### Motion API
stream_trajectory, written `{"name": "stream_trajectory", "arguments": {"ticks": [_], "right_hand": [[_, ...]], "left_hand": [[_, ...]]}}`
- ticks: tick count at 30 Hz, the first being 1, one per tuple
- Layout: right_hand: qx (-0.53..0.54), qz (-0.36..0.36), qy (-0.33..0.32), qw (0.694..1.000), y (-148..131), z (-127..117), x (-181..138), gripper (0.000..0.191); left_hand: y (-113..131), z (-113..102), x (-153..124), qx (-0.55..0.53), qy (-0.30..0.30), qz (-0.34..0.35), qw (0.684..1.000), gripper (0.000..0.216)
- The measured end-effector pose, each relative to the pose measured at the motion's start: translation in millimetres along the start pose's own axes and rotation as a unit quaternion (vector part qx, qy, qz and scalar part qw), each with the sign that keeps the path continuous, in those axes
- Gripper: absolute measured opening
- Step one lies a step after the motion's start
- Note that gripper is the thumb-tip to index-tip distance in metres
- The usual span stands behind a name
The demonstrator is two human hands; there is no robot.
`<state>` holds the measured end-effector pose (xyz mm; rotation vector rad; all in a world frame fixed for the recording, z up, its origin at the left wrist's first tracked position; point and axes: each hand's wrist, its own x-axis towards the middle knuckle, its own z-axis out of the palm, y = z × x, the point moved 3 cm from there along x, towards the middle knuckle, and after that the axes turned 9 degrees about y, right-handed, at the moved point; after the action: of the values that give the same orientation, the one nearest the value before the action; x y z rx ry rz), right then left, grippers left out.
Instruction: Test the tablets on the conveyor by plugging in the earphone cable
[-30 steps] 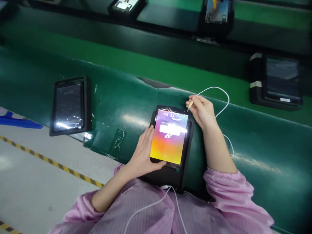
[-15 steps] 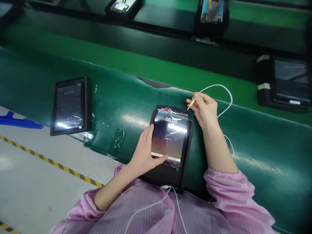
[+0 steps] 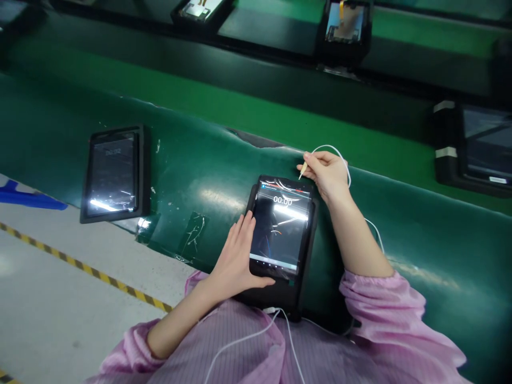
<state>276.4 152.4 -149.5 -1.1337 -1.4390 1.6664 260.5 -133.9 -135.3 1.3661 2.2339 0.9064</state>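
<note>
In front of me a tablet (image 3: 282, 229) lies in a black holder (image 3: 272, 296) on the green bench. Its lit screen reads 00:00. My left hand (image 3: 238, 261) rests along the tablet's left edge, fingers stretched and thumb spread out below the screen. Just beyond the tablet's top right corner, my right hand (image 3: 328, 173) pinches a thin cream-coloured stick with a pale tip (image 3: 303, 168), its kind not clear. A white cable (image 3: 334, 149) loops up by that hand; whether it joins the stick I cannot tell.
A second tablet (image 3: 112, 176) in a black holder sits at the bench's left edge. Another device (image 3: 486, 141) in a taped black holder is at right on the green conveyor (image 3: 200, 106). Opened devices (image 3: 344, 24) stand farther back. A white cable (image 3: 244, 338) crosses my lap.
My right hand has shifted left with the stick, and the cable loop has shrunk. My left thumb has slid down off the screen. The screen's background turned from coloured to dark.
</note>
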Motion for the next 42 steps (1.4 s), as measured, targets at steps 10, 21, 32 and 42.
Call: {"name": "stream_trajectory", "arguments": {"ticks": [10, 21, 32, 42], "right_hand": [[-0.022, 0.016, -0.029, 0.999, 0, 6, -1, 0.037], [-0.030, 0.005, -0.047, 0.998, 1, 10, 0, 0.035], [-0.020, 0.007, -0.069, 0.997, 0, 14, 1, 0.042], [-0.077, 0.085, -0.089, 0.989, -12, 14, -7, 0.024]], "left_hand": [[-2, 2, 0, 0.014, 0.016, 0.014, 1.000, 0.142], [-4, 3, -1, 0.003, 0.024, 0.006, 1.000, 0.143], [-3, 4, -1, 0.020, 0.029, 0.011, 0.999, 0.143], [-3, 3, -1, 0.018, 0.033, 0.007, 0.999, 0.144]]}}
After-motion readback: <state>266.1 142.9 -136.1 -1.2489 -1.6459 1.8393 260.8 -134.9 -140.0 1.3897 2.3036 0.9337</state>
